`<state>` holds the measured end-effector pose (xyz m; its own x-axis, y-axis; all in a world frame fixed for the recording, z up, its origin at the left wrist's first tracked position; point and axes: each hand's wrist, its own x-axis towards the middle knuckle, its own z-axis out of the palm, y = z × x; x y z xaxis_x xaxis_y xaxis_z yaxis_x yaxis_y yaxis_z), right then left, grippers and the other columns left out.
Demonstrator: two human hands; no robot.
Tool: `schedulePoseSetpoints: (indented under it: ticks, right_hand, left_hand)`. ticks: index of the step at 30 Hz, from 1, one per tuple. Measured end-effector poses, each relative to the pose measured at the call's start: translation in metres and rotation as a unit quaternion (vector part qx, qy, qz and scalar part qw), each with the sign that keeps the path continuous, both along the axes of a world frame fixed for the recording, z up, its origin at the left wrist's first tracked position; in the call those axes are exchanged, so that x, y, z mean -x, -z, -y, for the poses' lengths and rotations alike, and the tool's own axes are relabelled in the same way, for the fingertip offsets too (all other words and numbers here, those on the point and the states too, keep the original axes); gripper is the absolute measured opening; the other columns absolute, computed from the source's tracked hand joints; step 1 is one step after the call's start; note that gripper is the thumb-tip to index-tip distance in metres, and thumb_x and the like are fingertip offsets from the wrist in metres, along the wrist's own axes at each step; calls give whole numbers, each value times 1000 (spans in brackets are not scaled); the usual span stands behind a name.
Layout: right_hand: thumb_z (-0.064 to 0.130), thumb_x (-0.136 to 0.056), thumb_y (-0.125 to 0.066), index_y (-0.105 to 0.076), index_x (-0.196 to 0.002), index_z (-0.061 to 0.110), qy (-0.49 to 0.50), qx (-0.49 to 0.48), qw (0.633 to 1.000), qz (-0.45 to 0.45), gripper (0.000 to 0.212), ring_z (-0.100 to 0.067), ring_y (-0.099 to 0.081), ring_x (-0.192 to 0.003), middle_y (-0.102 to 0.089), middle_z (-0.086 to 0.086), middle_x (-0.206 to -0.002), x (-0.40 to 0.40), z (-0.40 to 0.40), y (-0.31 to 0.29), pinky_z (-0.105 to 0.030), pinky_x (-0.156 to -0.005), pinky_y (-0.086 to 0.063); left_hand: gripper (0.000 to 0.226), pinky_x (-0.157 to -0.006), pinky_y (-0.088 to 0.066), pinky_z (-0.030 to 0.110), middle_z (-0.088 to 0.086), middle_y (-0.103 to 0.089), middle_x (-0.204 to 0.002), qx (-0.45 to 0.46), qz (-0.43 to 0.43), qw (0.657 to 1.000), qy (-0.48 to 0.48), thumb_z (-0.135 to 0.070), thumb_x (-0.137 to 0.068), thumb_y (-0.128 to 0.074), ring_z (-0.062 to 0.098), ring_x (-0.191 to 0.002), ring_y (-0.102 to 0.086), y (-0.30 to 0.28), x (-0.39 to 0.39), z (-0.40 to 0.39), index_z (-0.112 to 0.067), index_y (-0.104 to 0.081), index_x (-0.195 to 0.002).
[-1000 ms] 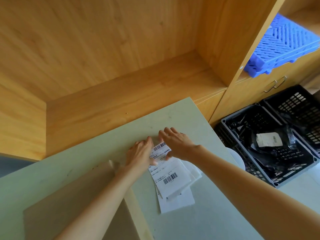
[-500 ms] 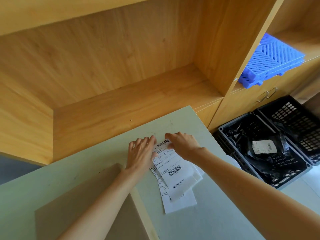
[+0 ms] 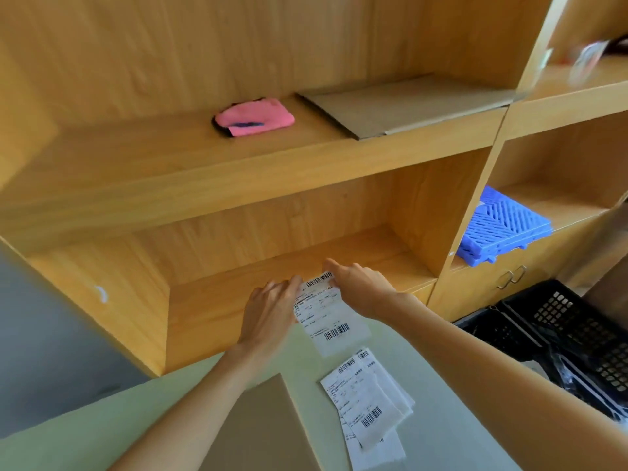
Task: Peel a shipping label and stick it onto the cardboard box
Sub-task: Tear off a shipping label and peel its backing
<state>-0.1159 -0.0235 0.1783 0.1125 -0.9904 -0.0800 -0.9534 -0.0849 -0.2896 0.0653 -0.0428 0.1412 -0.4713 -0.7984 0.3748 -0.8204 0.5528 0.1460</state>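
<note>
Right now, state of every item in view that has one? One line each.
Held label: lifted off the table, gripped at its top by both hands.
Left hand: pinching the label's left edge.
Right hand: pinching the top right corner.
Label stack: lying fanned on the table.
Cardboard box: flat on the table, no label visible.
Shelf cardboard: lying flat.
Black crate: open-topped.

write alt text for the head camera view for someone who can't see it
Both hands, left hand and right hand, hold a shipping label lifted above a pale green table, in front of wooden shelves. More labels and flat cardboard lie below.
</note>
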Motion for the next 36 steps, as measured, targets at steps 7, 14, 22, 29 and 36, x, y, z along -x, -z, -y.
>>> schedulePoseSetpoints:
  ticks: [7,14,22,29,36]
  right_hand:
    - [-6,-93,-38,-36,-116,18,-24,67,997,-8,34,-34,-61,-67,-68,-13,-100,-54,-1,-105,-37,-46,-43]
    - [14,-100,-34,-41,-108,30,-45,144,985,89,19,-37,-67,-84,-70,-13,-103,-121,5,-195,-53,-68,-57]
    - [8,-96,-40,-52,-100,13,-113,195,960,164,14,-33,-69,-83,-73,-12,-98,-184,-9,-283,-51,-76,-56]
    - [9,-99,-46,-51,-107,14,-159,217,941,206,10,-21,-73,-81,-77,-8,-99,-220,-22,-337,-48,-82,-56]
    - [8,-99,-48,-46,-102,16,-195,233,923,236,9,-12,-68,-69,-76,-10,-99,-227,-29,-367,-25,-63,-54]
  left_hand:
    - [34,-59,-45,33,0,-71,-74,99,19,995,-24,11,-72,-62,26,-71,-64,-105,-66,-5,-14,-57,-94]
    - [10,-58,-45,32,-4,-66,-70,211,-27,976,-36,-14,-99,-51,21,-65,-58,-209,-137,-12,-17,-50,-89]
    - [19,-66,-44,34,-6,-66,-83,279,-48,957,-63,-27,-104,-40,20,-76,-59,-299,-196,-28,-18,-50,-90]
    - [11,-86,-36,34,-12,-65,-85,354,-36,931,-76,-29,-102,-48,17,-82,-57,-357,-215,-39,-23,-53,-94]
    - [8,-87,-35,35,-12,-66,-81,352,-73,932,-51,-24,-98,-56,14,-79,-58,-396,-223,-46,-21,-55,-91]
